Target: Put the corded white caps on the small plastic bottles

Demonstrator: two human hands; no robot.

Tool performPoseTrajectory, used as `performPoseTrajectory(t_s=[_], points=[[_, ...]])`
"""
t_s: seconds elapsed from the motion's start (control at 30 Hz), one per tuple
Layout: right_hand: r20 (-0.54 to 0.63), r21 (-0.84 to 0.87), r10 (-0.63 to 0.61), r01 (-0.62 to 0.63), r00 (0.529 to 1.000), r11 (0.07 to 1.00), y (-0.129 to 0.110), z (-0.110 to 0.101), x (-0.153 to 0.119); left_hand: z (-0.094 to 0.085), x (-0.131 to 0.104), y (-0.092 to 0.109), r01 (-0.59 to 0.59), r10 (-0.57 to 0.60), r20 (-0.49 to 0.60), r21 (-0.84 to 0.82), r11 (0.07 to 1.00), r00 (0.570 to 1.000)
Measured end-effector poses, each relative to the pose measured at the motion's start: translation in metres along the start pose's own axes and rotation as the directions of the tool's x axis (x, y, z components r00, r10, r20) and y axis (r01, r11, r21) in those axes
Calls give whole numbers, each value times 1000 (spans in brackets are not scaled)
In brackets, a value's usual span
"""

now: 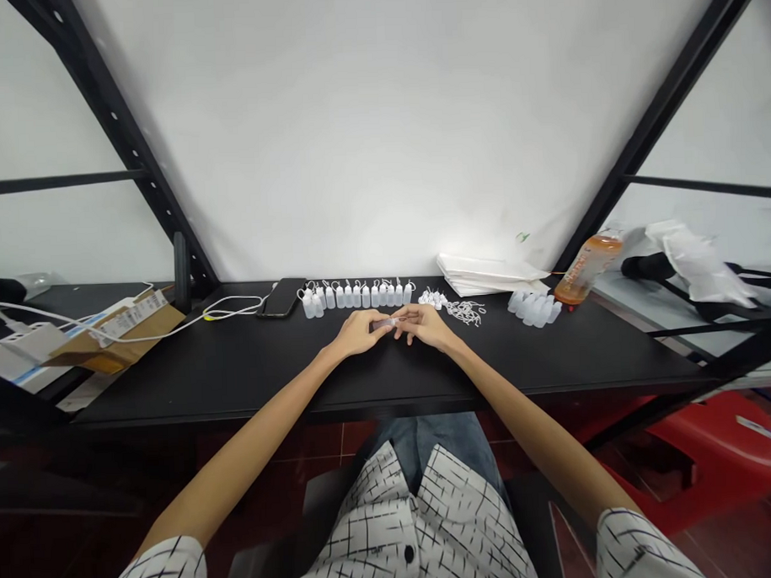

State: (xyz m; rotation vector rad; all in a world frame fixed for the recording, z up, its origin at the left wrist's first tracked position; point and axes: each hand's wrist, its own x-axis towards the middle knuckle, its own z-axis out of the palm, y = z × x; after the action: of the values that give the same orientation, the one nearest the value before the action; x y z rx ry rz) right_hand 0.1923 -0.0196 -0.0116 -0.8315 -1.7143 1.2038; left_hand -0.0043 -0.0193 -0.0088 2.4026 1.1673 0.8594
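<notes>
Near the middle of the black table (236,362), my left hand (360,332) is closed on a small translucent bottle (382,324), which lies sideways. My right hand (423,325) has its fingers pinched at the bottle's white tip, on the right end; whether a separate part is between them is too small to tell. Behind both hands stands a row of small white bottles (357,296) with looped caps. Right of my right hand are white nozzle caps (432,299) and a pile of thin white pieces (465,311).
Several capless bottles (534,308) lie to the right, near an orange drink bottle (588,267) and stacked white sheets (489,274). A phone (283,298), a white cable (234,309) and a cardboard box (131,332) are left. Black shelf posts flank the table.
</notes>
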Motion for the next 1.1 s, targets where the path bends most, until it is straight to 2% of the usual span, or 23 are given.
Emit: performPoseTrajectory(t_s=[0.33,0.57,0.8,0.93,1.1], points=[[-3,-18,-24,24,1000,1000,2,-1,1,3,-1,-2,-7,10,-86,32,999,996],[4,84,4,-5,1000,996,2,0,0,3,-2,5,30,-22,-130,55,998,991],[-2,111,5,-5,1000,994,-1,0,0,6,-3,5,-11,24,-147,87,996,989],[-20,100,-3,5,1000,995,-4,-1,1,5,-2,7,-22,40,-168,106,994,985],[-81,99,-16,24,997,995,-6,-2,3,0,-1,10,13,2,-179,85,996,984]])
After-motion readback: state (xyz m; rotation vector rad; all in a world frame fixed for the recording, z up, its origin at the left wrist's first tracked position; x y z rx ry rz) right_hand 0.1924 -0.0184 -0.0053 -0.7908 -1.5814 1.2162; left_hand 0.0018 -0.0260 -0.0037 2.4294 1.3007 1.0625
